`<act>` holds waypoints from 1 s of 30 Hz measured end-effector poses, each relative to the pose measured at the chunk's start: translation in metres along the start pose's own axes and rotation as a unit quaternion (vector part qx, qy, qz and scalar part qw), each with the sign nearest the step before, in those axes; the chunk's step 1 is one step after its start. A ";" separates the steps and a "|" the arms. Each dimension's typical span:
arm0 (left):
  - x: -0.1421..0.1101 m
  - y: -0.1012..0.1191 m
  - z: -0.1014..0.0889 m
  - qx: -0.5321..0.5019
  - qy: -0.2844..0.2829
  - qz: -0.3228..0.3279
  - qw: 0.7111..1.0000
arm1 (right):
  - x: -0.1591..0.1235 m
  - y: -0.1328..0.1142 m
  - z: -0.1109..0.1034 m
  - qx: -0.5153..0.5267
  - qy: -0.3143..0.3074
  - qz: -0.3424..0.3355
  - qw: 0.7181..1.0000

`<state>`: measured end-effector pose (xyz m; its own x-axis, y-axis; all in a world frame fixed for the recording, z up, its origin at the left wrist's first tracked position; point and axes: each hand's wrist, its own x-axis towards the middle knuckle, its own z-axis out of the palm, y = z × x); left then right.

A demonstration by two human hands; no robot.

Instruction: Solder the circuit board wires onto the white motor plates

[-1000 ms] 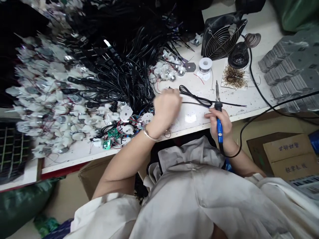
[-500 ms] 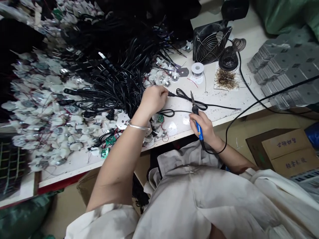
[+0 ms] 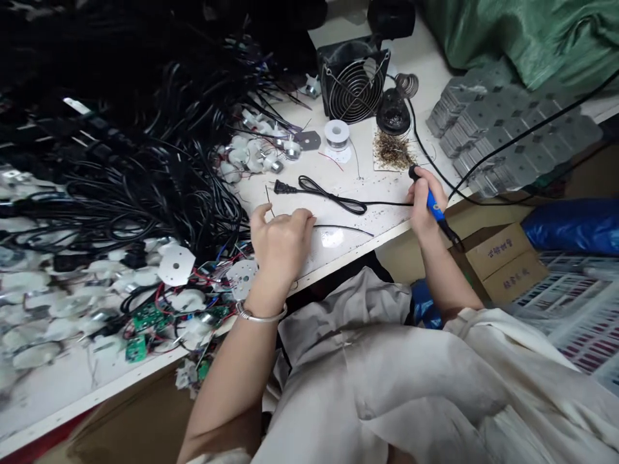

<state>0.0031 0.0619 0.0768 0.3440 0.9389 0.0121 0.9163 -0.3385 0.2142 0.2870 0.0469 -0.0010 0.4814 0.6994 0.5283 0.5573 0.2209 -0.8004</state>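
Head view. Right hand [image 3: 423,221] clamped round the iron [image 3: 436,207] over the worktop's [image 3: 43,406] front edge; tip not made out. Left hand [image 3: 280,248] curled over the same edge, further left; fingertips hidden, so cannot tell whether they grip the loose cord [image 3: 344,229] emerging beside them.

Done, as judged: bundled cord [image 3: 331,195] set out farther in from that edge, plug [image 3: 284,187] end leftward.

Outstanding, as judged: no joint visible on either cord; boards [image 3: 147,316] lie at the front edge, left, many cords [image 3: 159,151] heaped behind them.
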 end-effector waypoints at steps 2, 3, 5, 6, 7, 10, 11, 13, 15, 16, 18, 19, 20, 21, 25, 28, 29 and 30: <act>-0.004 -0.003 0.000 -0.015 0.012 0.007 1.000 | 0.011 0.012 0.000 0.022 0.004 0.052 0.998; -0.007 -0.004 0.000 -0.023 0.010 0.014 1.000 | 0.014 0.015 0.001 0.032 -0.004 0.065 0.997; -0.014 -0.006 0.000 -0.031 -0.001 0.032 0.999 | 0.016 0.017 0.003 0.044 -0.028 0.076 0.996; -0.018 -0.007 0.000 -0.032 -0.009 0.043 0.999 | 0.016 0.017 0.004 0.048 -0.039 0.080 0.995; -0.021 -0.007 0.001 -0.033 -0.014 0.053 0.998 | 0.016 0.017 0.004 0.053 -0.045 0.084 0.994; -0.026 -0.009 0.005 -0.044 0.003 0.043 0.998 | 0.017 0.015 0.004 0.058 -0.050 0.102 0.992; -0.026 -0.010 0.007 -0.053 0.017 0.029 0.998 | 0.017 0.014 0.003 0.057 -0.052 0.106 0.991; -0.026 -0.009 0.009 -0.072 0.043 0.005 0.996 | 0.018 0.013 0.003 0.054 -0.056 0.108 0.991; -0.025 -0.008 0.010 -0.083 0.043 0.003 0.996 | 0.019 0.013 0.002 0.047 -0.063 0.109 0.991; -0.025 -0.007 0.010 -0.084 0.036 0.004 0.996 | 0.019 0.013 0.001 0.043 -0.070 0.110 0.991; -0.026 -0.004 0.010 -0.079 0.019 0.003 0.997 | 0.021 0.017 0.000 0.038 -0.085 0.114 0.989; -0.026 -0.001 0.011 -0.076 0.011 -0.001 0.997 | 0.022 0.019 -0.001 0.036 -0.088 0.113 0.989; -0.027 0.001 0.012 -0.074 0.004 -0.004 0.997 | 0.023 0.022 -0.001 0.035 -0.088 0.111 0.989; -0.028 0.003 0.014 -0.074 -0.001 -0.005 0.997 | 0.024 0.024 -0.002 0.035 -0.079 0.105 0.991; -0.028 0.006 0.031 -0.082 0.019 0.021 0.996 | 0.021 0.014 -0.002 0.062 -0.006 0.058 0.996; -0.025 0.002 0.047 -0.086 0.079 0.042 0.992 | -0.002 -0.018 -0.001 0.149 0.054 0.052 0.986; -0.024 0.000 0.051 -0.089 0.096 0.045 0.990 | -0.015 -0.031 0.000 0.179 0.058 0.061 0.980; -0.023 -0.001 0.055 -0.094 0.109 0.046 0.989 | -0.028 -0.042 0.002 0.197 0.036 0.074 0.977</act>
<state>0.0051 0.0376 0.0229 0.3535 0.9027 0.2453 0.8216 -0.4250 0.3800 0.2485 0.0190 0.0175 0.5911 0.6969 0.4060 0.1818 0.3753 -0.9089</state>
